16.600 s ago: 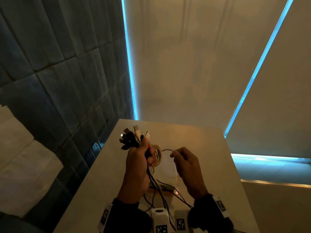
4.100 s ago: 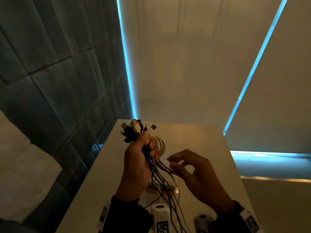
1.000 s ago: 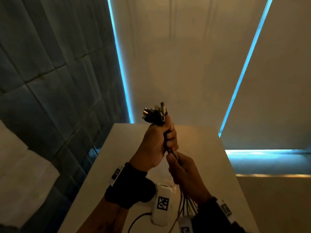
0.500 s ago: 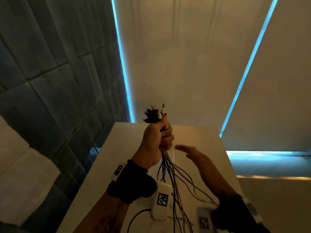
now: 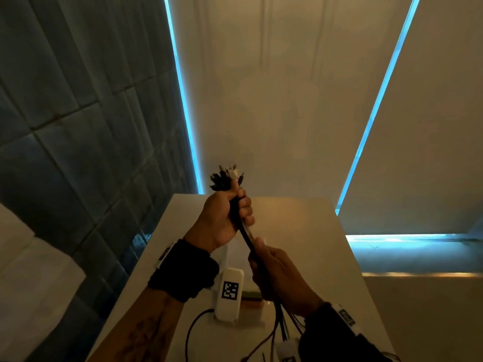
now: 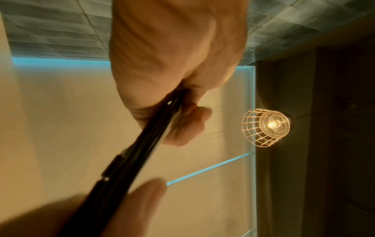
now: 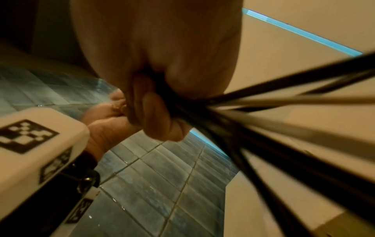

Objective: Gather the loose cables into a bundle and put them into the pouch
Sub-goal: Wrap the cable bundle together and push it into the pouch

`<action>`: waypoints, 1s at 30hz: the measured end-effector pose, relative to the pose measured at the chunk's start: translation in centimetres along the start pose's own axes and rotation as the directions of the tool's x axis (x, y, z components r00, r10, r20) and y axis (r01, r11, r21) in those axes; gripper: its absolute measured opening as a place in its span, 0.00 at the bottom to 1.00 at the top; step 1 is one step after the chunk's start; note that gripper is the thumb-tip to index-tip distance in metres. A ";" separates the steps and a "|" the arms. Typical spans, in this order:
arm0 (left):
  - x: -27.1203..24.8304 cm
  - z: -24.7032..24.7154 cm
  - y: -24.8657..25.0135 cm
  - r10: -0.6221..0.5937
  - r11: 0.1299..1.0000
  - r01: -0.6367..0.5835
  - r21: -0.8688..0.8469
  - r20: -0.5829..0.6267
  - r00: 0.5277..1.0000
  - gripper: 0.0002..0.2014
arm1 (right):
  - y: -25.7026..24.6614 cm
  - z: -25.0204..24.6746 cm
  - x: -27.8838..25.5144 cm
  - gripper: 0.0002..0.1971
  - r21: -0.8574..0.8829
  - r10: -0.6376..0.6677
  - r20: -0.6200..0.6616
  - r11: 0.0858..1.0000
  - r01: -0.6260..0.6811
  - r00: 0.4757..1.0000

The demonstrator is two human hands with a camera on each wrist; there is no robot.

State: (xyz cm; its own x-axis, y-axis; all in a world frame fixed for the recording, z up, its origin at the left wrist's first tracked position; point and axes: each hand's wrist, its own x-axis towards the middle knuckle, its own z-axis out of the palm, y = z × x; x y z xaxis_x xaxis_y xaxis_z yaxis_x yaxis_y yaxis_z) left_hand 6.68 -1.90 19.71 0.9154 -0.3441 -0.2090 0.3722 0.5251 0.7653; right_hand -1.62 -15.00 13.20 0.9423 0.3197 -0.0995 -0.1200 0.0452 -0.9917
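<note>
Both hands hold the cables (image 5: 244, 232) above the table (image 5: 308, 231). The left hand (image 5: 223, 218) is raised, and its fingers are curled tightly round the bundle just under the plug ends (image 5: 226, 176), which stick up together from the top of the fist. The right hand (image 5: 279, 275) is lower and nearer to the person, and it also grips the bundle with closed fingers. Between the two fists the cables run straight as one dark strand. Under the right hand the loose ends spread apart and hang down to the table. A white wrist camera with a square marker (image 5: 229, 293) sits at the left wrist. The pouch cannot be made out clearly.
</note>
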 end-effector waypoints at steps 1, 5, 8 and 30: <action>0.2 -0.3 0.0 -0.006 1.000 0.006 -0.001 0.012 1.000 0.21 | 0.1 -0.2 -0.4 0.25 -0.011 0.023 0.020 1.000 -0.023 1.000; 1.0 -1.2 0.0 -0.012 1.000 0.012 -0.006 0.026 1.000 0.21 | 0.1 -0.9 -2.2 0.25 -0.032 0.095 0.117 0.995 -0.092 0.989; 1.3 -1.7 -0.3 -0.011 0.999 0.011 0.032 0.003 1.000 0.21 | -0.4 -1.6 -3.5 0.23 -0.050 0.134 0.160 0.991 -0.128 0.978; -6.2 -0.1 -3.5 -0.090 0.811 -0.075 0.581 0.250 0.964 0.21 | -11.3 -7.0 -1.9 0.04 -0.824 -0.448 0.314 0.310 0.475 0.837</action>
State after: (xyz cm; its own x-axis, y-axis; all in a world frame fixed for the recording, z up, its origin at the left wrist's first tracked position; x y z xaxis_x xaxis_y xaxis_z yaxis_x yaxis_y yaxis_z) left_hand -0.24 -1.54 18.23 0.8107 -0.5735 -0.1180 0.1438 -0.0004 0.9896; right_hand 0.18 -22.75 23.98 0.7442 0.5447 0.3866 0.6679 -0.6136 -0.4212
